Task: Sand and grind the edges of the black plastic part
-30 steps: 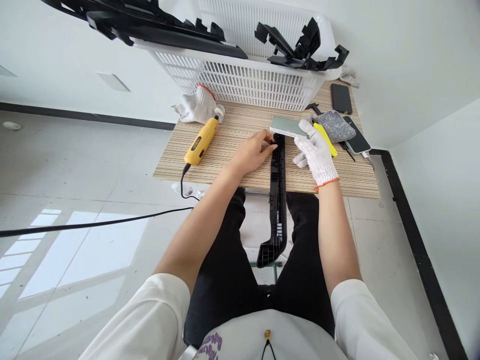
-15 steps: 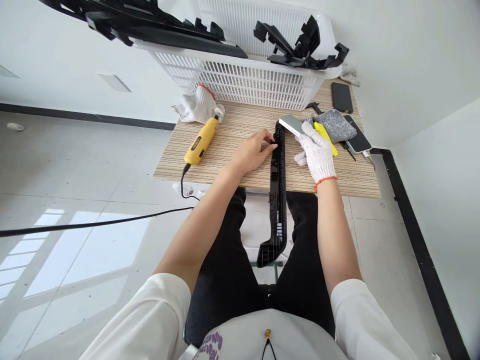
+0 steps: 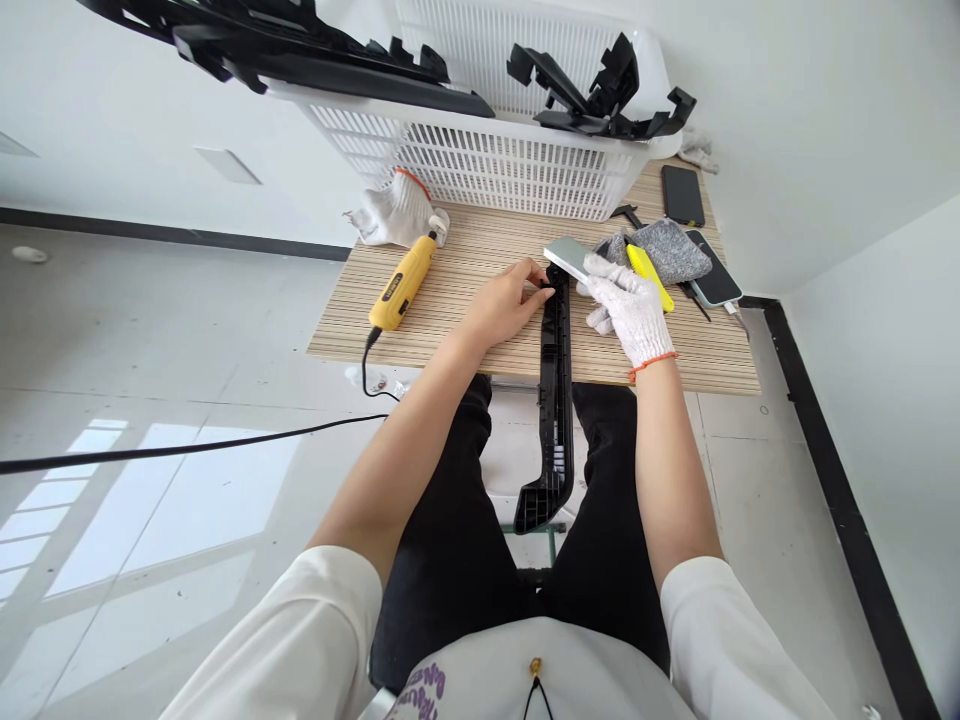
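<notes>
My bare left hand (image 3: 517, 298) pinches the left edge of a long black plastic trim piece (image 3: 556, 400) near its far end. The piece lies ribbed side up, and its wider, angled near end hangs past the table's front edge between my knees. In a white knitted glove with an orange cuff, my right hand (image 3: 628, 305) grips a flat grey-green block (image 3: 571, 254) with a pale edge, its exact kind unclear. The block's left end is over the far tip of the trim piece; whether they touch I cannot tell.
On the wood-grain table (image 3: 465, 345) lie a yellow corded rotary tool (image 3: 403, 283), a white glove (image 3: 394, 212), a yellow-handled cutter (image 3: 649, 277), a grey cloth (image 3: 671, 250) and two phone-like devices. Behind, a white basket (image 3: 517, 165) carries black plastic parts (image 3: 337, 60).
My right hand has moved the block a little to the left, over the trim piece's far end. The left hand and the trim piece have stayed put.
</notes>
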Demonstrator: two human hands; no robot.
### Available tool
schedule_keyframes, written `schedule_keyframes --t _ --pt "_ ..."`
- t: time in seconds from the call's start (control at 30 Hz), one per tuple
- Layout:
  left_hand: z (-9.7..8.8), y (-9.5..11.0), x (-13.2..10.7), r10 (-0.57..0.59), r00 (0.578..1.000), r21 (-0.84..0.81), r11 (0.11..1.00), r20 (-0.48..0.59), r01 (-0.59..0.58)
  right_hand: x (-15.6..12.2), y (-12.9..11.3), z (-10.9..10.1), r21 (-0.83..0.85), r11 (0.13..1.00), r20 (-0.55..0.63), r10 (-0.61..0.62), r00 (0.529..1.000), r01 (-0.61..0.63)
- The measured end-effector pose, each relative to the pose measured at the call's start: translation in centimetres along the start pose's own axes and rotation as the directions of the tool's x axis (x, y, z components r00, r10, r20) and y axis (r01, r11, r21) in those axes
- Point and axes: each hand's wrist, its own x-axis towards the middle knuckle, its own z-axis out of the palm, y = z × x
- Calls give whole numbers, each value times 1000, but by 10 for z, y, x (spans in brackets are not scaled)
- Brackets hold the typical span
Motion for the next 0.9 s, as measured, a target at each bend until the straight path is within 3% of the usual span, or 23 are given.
schedule_keyframes --t 0.9 --pt "1 -4 1 19 1000 18 1000 -4 -19 1 3 0 2 1000 18 -15 1000 15"
